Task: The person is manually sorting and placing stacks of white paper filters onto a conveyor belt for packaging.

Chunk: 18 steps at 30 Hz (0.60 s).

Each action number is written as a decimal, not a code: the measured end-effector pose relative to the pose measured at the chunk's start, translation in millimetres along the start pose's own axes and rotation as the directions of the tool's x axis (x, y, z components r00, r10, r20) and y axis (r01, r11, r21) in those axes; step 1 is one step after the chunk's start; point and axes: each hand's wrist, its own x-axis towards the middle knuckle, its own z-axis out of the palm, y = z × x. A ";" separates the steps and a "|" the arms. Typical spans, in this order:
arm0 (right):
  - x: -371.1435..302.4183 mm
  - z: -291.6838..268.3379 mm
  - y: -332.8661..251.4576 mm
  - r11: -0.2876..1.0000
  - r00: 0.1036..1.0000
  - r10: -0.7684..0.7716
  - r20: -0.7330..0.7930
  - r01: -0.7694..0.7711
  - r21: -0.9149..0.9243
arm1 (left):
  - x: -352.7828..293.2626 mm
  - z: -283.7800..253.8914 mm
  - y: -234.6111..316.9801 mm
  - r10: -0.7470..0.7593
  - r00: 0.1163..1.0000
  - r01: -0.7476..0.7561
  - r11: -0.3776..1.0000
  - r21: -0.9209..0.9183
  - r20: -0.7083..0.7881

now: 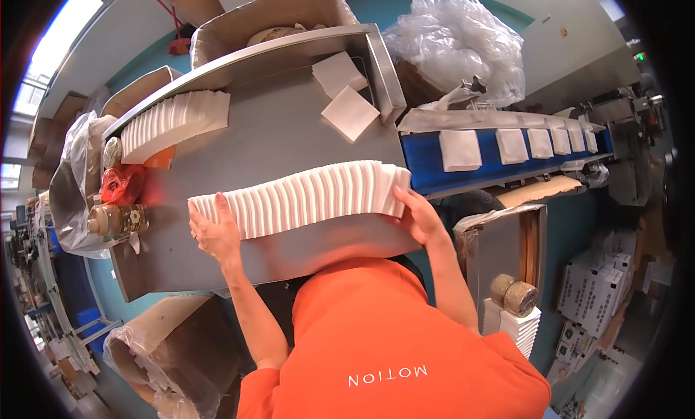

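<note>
A long, slightly curved row of white paper napkins (304, 200) stands on edge across the near part of the metal table (253, 140). My left hand (216, 231) grips its left end, thumb on top and fingers round the end. At the other end, my right hand (418, 215) presses against the last napkins, which lean a little; some of its fingers are hidden. Two loose square napkins, one (350, 113) partly over the other (339, 73), lie near the table's far right corner. A shorter row of napkins (176, 124) stands at the far left.
On the right, a blue conveyor belt (423, 158) carries several flat white napkins. A red plastic bag (123, 183) and a patterned bottle (119, 220) sit at the table's left edge. Cardboard boxes (170, 346) surround the table. Clear plastic wrap (463, 46) is heaped beyond the belt.
</note>
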 end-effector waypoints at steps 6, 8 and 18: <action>-3.9 -13.6 -21.0 0.955 0.947 -0.272 -0.172 0.243 -0.171 | -6.2 -2.7 7.6 0.016 0.999 -0.016 1.000 0.001 0.039; -6.7 -6.0 -33.0 0.772 0.897 -0.427 -0.117 0.294 -0.564 | -8.3 -2.9 8.2 0.022 0.999 -0.021 1.000 -0.020 0.045; 13.1 -19.2 -33.9 0.946 0.887 -0.269 -0.375 0.317 0.070 | -8.3 2.1 1.3 0.062 0.998 -0.061 0.998 -0.028 0.033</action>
